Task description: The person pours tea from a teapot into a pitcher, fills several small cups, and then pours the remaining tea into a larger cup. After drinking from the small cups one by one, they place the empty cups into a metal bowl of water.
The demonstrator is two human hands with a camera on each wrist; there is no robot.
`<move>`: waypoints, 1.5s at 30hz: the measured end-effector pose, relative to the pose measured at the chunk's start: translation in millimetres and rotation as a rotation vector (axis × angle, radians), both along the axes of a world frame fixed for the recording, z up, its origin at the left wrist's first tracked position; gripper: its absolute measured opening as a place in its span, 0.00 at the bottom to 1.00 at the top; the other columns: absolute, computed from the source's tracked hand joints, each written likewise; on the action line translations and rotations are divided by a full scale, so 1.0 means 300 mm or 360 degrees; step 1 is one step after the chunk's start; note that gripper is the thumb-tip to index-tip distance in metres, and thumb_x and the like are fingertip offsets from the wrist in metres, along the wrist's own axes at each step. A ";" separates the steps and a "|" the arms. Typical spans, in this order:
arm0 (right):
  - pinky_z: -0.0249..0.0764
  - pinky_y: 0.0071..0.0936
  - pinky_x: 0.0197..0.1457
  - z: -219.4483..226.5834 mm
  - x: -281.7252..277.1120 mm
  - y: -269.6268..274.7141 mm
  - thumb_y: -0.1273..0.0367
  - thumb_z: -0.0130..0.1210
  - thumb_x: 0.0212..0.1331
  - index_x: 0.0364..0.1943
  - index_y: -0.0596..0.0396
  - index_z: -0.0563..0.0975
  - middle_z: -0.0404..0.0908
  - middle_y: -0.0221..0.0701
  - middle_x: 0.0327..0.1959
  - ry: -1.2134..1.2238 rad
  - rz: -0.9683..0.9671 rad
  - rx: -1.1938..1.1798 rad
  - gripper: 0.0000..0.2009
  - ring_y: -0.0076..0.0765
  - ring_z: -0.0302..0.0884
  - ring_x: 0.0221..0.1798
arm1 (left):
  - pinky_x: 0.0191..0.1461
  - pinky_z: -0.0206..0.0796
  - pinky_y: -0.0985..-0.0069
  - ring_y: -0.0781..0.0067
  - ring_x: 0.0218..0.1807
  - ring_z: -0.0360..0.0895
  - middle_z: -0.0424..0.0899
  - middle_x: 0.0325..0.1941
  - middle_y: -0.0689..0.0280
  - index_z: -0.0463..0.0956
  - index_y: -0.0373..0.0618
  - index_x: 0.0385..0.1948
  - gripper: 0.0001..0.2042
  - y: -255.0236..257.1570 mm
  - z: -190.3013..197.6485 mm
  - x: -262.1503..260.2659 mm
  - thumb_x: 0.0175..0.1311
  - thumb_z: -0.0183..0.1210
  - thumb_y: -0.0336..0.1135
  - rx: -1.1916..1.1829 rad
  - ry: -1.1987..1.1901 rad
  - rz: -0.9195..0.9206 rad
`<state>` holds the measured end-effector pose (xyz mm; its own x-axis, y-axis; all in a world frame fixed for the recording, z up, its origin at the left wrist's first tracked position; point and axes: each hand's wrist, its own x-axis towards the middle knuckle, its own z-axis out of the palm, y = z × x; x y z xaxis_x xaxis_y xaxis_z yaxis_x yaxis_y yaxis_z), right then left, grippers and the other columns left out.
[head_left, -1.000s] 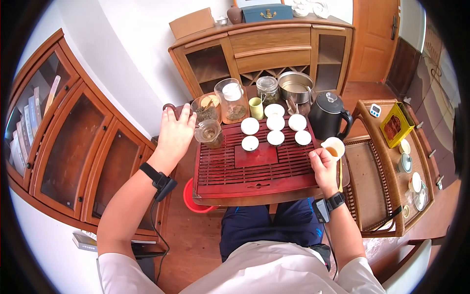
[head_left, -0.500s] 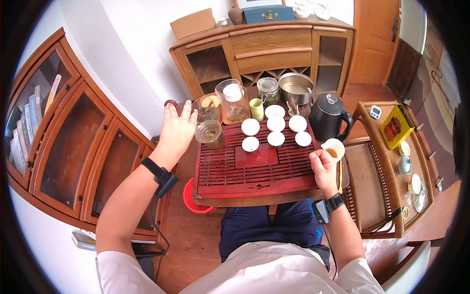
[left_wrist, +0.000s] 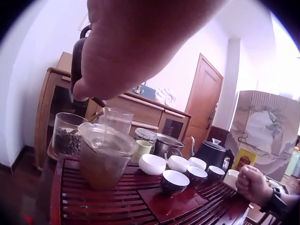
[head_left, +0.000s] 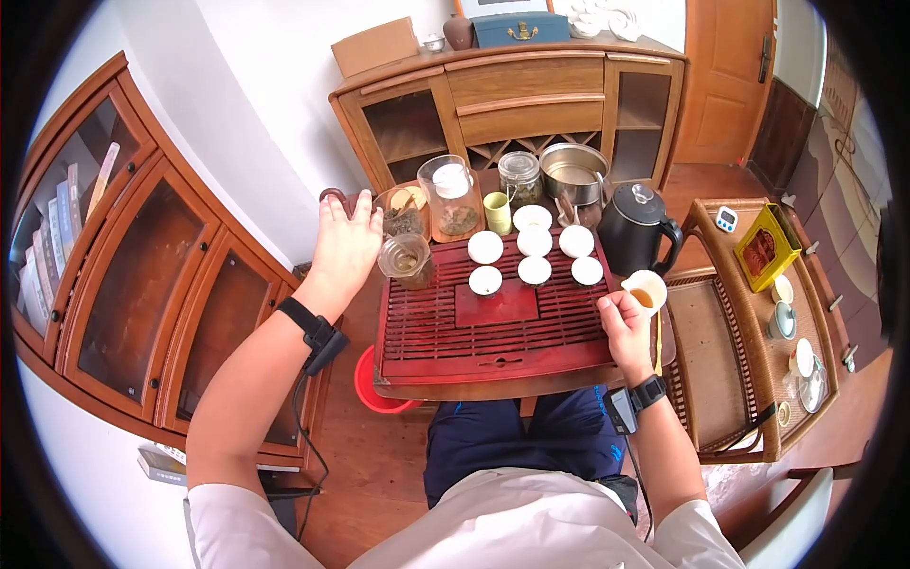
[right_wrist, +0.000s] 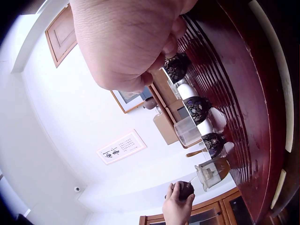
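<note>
My left hand (head_left: 347, 245) grips a small dark brown teapot (right_wrist: 186, 188), tilted above a clear glass pitcher (left_wrist: 104, 164). A thin stream runs from its spout into a strainer (left_wrist: 105, 143) seated in the pitcher's mouth, and brownish liquid stands in the pitcher. At the tray's right edge, my right hand (head_left: 626, 327) holds a white pitcher (head_left: 648, 287) with amber tea in it. Its fingers are curled; in the right wrist view the hand hides that pitcher. Several small teacups (head_left: 534, 268), white inside and dark-patterned outside, stand on the slatted red tea tray (head_left: 455, 346).
Behind the tray are glass containers of tea leaves (head_left: 456, 218), a lidded jar (head_left: 518, 171), a green cup (head_left: 496, 211), a steel pot (head_left: 573, 156) and a black kettle (head_left: 637, 223). A wicker cart (head_left: 706, 351) stands at right, a red basin (head_left: 379, 394) below left.
</note>
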<state>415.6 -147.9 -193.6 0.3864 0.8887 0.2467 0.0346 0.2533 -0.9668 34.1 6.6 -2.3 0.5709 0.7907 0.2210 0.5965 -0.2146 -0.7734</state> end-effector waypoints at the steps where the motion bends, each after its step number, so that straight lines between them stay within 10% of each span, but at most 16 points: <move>1: 0.63 0.17 0.30 -0.004 0.002 0.001 0.68 0.61 0.75 0.37 0.56 0.80 0.72 0.14 0.25 -0.0035 -0.0009 0.0005 0.08 0.11 0.64 0.28 | 0.76 0.65 0.45 0.34 0.69 0.75 0.70 0.79 0.54 0.75 0.48 0.71 0.27 0.000 0.003 -0.003 0.68 0.60 0.34 -0.0013 0.0014 0.0025; 45: 0.63 0.18 0.31 0.003 -0.006 -0.004 0.68 0.61 0.75 0.36 0.57 0.81 0.72 0.14 0.25 -0.0087 -0.0056 0.0024 0.09 0.11 0.64 0.28 | 0.76 0.64 0.45 0.33 0.69 0.75 0.72 0.77 0.54 0.76 0.46 0.70 0.26 -0.071 -0.037 0.002 0.69 0.59 0.34 -0.0030 0.0028 -0.0066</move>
<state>413.8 -149.1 -192.8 0.4032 0.8709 0.2812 0.0962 0.2652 -0.9594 34.8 -14.6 -13.4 0.6068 0.7704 0.1959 0.5730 -0.2531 -0.7795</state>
